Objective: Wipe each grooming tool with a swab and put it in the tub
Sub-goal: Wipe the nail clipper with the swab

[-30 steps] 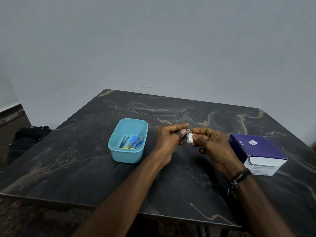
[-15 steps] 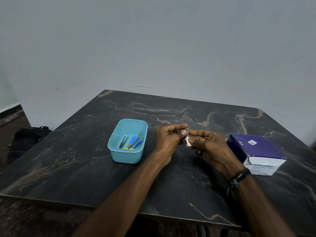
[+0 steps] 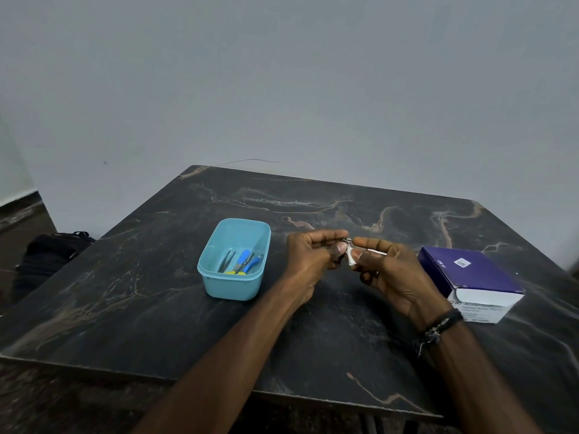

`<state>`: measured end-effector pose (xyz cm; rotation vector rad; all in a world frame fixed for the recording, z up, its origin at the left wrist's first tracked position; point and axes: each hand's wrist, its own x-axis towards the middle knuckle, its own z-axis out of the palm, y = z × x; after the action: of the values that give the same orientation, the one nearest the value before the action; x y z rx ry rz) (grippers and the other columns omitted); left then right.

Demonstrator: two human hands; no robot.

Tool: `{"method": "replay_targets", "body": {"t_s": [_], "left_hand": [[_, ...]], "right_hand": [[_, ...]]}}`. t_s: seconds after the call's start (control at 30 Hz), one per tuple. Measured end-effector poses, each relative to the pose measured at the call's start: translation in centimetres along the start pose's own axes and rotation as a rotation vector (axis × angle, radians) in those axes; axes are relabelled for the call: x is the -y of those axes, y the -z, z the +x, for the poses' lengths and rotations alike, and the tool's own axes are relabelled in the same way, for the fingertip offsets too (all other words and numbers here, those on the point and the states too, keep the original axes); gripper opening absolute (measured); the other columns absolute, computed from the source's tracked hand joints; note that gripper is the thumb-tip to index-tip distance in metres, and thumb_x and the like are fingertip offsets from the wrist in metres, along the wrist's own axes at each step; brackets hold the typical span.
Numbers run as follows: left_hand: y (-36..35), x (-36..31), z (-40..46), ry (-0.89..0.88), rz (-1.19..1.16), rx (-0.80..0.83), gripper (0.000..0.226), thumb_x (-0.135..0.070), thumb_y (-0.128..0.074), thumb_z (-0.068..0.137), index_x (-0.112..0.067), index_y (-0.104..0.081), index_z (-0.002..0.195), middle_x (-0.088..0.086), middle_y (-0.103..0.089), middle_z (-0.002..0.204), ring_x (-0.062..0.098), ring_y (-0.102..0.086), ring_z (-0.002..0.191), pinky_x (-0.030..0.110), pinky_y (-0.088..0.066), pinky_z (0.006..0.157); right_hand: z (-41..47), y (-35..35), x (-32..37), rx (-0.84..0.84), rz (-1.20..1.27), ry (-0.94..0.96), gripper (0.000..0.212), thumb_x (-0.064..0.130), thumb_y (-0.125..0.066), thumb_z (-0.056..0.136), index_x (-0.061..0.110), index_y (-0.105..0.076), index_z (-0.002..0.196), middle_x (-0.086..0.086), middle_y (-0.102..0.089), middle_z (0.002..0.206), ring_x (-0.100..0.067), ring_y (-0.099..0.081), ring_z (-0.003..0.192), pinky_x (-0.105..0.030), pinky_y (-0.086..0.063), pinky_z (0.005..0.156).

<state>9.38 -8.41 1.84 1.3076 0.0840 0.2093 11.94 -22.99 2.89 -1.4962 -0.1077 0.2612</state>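
While pinching swab [image 3: 351,259]: right hand [image 3: 391,270].

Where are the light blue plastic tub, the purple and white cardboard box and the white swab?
light blue plastic tub [image 3: 232,285], head view, front wall.
purple and white cardboard box [image 3: 470,272], head view, purple top.
white swab [image 3: 350,257], head view, middle.

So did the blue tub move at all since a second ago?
No. The blue tub sits at the same spot on the table, left of the left hand, with the same marble veins around it.
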Motion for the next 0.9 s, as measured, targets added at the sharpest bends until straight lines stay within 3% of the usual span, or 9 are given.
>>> {"method": "replay_targets", "body": {"t_s": [0.2,0.3,0.43,0.57,0.73,0.9], "left_hand": [[0.3,-0.1,0.0,-0.007,0.05,0.072,0.021,0.005,-0.069,0.081,-0.01,-0.073,0.096,-0.002,-0.072,0.078,0.007,-0.066,0.069,0.027,-0.057,0.065],[0.2,0.0,0.0,-0.044,0.111,0.055,0.02,0.006,-0.069,0.081,-0.005,-0.072,0.097,0.002,-0.07,0.076,0.008,-0.062,0.063,0.023,-0.055,0.059],[0.2,0.1,0.1,0.024,0.125,0.036,0.017,0.005,-0.07,0.081,0.0,-0.07,0.097,0.006,-0.07,0.076,0.011,-0.062,0.06,0.023,-0.055,0.056],[0.1,0.2,0.1,0.109,0.078,0.015,0.014,0.003,-0.072,0.08,0.001,-0.069,0.093,0.007,-0.069,0.075,0.014,-0.063,0.06,0.023,-0.057,0.053],[0.0,0.1,0.0,0.149,-0.031,-0.037,0.017,0.004,-0.069,0.082,0.002,-0.067,0.098,0.012,-0.069,0.085,0.018,-0.066,0.073,0.029,-0.06,0.058],[-0.1,0.1,0.0,0.145,-0.082,-0.111,0.016,0.004,-0.067,0.083,0.003,-0.068,0.1,0.017,-0.071,0.093,0.023,-0.07,0.079,0.032,-0.061,0.061]], "right_hand": [[0.1,0.3,-0.1,-0.021,-0.059,0.042,0.031,-0.003,-0.067,0.082,0.006,-0.063,0.111,-0.008,-0.071,0.079,-0.015,-0.062,0.066,-0.026,-0.047,0.056],[0.0,-0.2,-0.1,-0.087,-0.266,0.157,0.027,-0.001,-0.067,0.084,0.01,-0.062,0.108,-0.009,-0.07,0.078,-0.011,-0.064,0.066,-0.022,-0.049,0.058],[-0.1,-0.5,-0.7,-0.223,-0.619,0.378,0.03,-0.003,-0.067,0.083,0.018,-0.061,0.104,-0.001,-0.066,0.086,-0.011,-0.065,0.082,-0.023,-0.054,0.071],[-0.3,-0.9,-1.1,-0.229,-0.92,0.645,0.033,-0.011,-0.064,0.079,0.013,-0.062,0.102,0.01,-0.058,0.087,-0.003,-0.057,0.079,-0.008,-0.047,0.067],[-0.4,-1.0,-1.6,-0.299,-1.135,0.859,0.021,0.008,-0.069,0.083,0.012,-0.063,0.103,-0.005,-0.067,0.091,-0.021,-0.061,0.081,-0.03,-0.048,0.066],[-0.5,-1.4,-1.9,-0.228,-1.103,0.91,0.017,0.016,-0.068,0.084,0.02,-0.061,0.099,0.002,-0.068,0.084,-0.017,-0.064,0.074,-0.041,-0.054,0.062]]}}
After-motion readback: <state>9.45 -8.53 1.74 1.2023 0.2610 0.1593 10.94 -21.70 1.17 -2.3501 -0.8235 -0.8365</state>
